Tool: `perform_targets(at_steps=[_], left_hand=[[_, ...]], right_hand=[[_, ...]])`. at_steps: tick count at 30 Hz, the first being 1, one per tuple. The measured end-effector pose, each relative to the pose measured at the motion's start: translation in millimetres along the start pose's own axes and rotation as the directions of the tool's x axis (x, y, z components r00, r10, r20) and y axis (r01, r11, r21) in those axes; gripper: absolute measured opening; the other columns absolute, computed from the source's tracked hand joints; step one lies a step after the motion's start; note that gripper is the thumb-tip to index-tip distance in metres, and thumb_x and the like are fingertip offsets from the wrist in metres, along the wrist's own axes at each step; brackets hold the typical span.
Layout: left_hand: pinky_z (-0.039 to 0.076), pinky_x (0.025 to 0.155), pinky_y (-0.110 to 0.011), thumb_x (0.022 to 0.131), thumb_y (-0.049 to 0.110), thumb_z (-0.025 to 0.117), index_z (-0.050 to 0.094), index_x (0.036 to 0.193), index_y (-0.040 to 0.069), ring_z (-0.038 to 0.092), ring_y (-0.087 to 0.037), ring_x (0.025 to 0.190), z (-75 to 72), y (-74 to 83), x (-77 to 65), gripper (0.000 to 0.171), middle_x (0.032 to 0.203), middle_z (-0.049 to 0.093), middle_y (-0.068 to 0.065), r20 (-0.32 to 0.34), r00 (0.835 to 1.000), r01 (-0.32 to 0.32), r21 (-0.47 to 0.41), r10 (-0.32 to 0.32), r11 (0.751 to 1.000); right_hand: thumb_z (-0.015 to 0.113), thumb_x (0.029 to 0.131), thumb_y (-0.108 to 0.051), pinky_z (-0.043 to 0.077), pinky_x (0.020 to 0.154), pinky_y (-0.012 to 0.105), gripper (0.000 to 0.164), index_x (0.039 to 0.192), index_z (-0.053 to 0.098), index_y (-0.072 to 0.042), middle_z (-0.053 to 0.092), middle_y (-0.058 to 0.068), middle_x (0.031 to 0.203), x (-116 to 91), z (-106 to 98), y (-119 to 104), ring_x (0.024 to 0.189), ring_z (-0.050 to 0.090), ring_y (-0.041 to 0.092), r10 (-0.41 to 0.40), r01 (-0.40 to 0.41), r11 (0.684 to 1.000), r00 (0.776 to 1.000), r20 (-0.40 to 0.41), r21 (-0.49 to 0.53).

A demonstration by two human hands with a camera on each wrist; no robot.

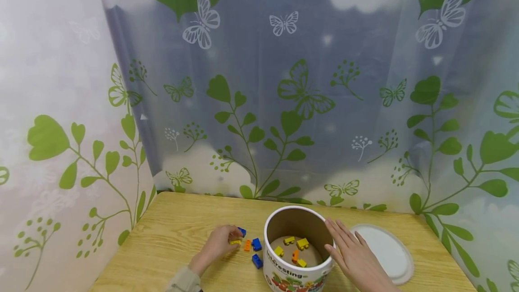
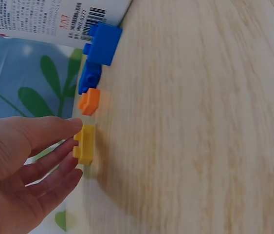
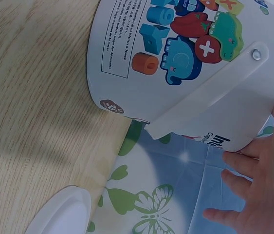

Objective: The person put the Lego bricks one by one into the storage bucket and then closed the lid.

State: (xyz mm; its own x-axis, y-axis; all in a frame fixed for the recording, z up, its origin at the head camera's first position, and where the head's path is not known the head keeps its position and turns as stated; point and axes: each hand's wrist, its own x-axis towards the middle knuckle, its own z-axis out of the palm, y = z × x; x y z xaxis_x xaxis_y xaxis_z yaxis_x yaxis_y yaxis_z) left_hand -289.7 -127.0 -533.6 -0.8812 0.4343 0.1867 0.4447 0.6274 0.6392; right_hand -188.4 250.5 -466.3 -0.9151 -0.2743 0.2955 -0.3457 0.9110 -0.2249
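My left hand [image 1: 219, 243] is low over the table, thumb and fingers spread around a small yellow toy brick [image 2: 87, 146]. In the left wrist view the thumb tip is right by one end of it. A blue brick [image 1: 242, 232] shows just past the fingertips. Beside the hand are an orange brick [image 1: 247, 245] and two more blue bricks, one nearer the back [image 1: 256, 244] and one nearer the front [image 1: 257, 261]. My right hand [image 1: 354, 256] lies with straight fingers against the rim of a white printed bucket [image 1: 269, 267]. Yellow bricks [image 1: 302, 244] and an orange one [image 1: 295, 256] lie inside.
A white round lid [image 1: 385, 253] lies on the table right of the bucket, partly behind the right hand. The bucket's white handle [image 3: 205, 92] hangs down its side. A patterned curtain [image 1: 284, 102] stands along the back edge of the wooden table [image 1: 194, 215].
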Motion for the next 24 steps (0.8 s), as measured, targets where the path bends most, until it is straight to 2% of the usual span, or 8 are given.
perform_targets(at_steps=[3, 10, 18, 24], left_hand=[[0.058, 0.072, -0.034, 0.082, 0.001, 0.082, 0.073, 0.097, 0.004, 0.069, -0.024, 0.085, 2.4, -4.4, -0.4, 0.018, 0.096, 0.073, -0.008, 0.014, 1.0, 0.014, 0.013, -0.014, 1.0], [0.052, 0.064, -0.025, 0.08, -0.001, 0.082, 0.073, 0.091, 0.006, 0.063, -0.016, 0.075, 6.2, -11.0, -1.1, 0.015, 0.085, 0.07, -0.002, 0.009, 1.0, -0.008, 0.011, 0.008, 1.0], [0.052, 0.066, -0.025, 0.08, -0.002, 0.082, 0.073, 0.094, 0.004, 0.062, -0.016, 0.076, -0.7, -4.6, 1.8, 0.018, 0.087, 0.069, -0.002, -0.012, 1.0, 0.002, -0.027, -0.003, 1.0], [0.055, 0.065, -0.024, 0.079, -0.002, 0.083, 0.073, 0.093, 0.003, 0.063, -0.015, 0.075, -11.2, 8.5, 6.8, 0.019, 0.086, 0.07, -0.002, -0.064, 0.997, -0.037, 0.007, 0.038, 0.999]], right_hand=[[0.051, 0.106, -0.04, 0.033, 0.111, 0.067, 0.058, 0.157, 0.039, -0.015, 0.044, 0.008, 0.158, 0, 0, 0, 0.145, 0.04, 0.032, 0.001, -0.001, 1.0, 1.0, -0.001, 0.001], [0.051, 0.106, -0.04, 0.033, 0.111, 0.067, 0.058, 0.157, 0.039, -0.015, 0.044, 0.007, 0.158, 0, 0, -1, 0.145, 0.04, 0.032, 0.005, -0.005, 1.0, 1.0, 0.003, 0.005], [0.051, 0.106, -0.039, 0.033, 0.111, 0.067, 0.058, 0.157, 0.039, -0.014, 0.044, 0.008, 0.157, 0, -1, -2, 0.145, 0.04, 0.032, -0.002, 0.002, 1.0, 1.0, -0.006, -0.002], [0.05, 0.106, -0.039, 0.033, 0.112, 0.067, 0.058, 0.157, 0.039, -0.014, 0.044, 0.008, 0.158, 0, -2, -2, 0.145, 0.04, 0.032, 0.002, -0.002, 1.0, 1.0, -0.001, -0.001]])
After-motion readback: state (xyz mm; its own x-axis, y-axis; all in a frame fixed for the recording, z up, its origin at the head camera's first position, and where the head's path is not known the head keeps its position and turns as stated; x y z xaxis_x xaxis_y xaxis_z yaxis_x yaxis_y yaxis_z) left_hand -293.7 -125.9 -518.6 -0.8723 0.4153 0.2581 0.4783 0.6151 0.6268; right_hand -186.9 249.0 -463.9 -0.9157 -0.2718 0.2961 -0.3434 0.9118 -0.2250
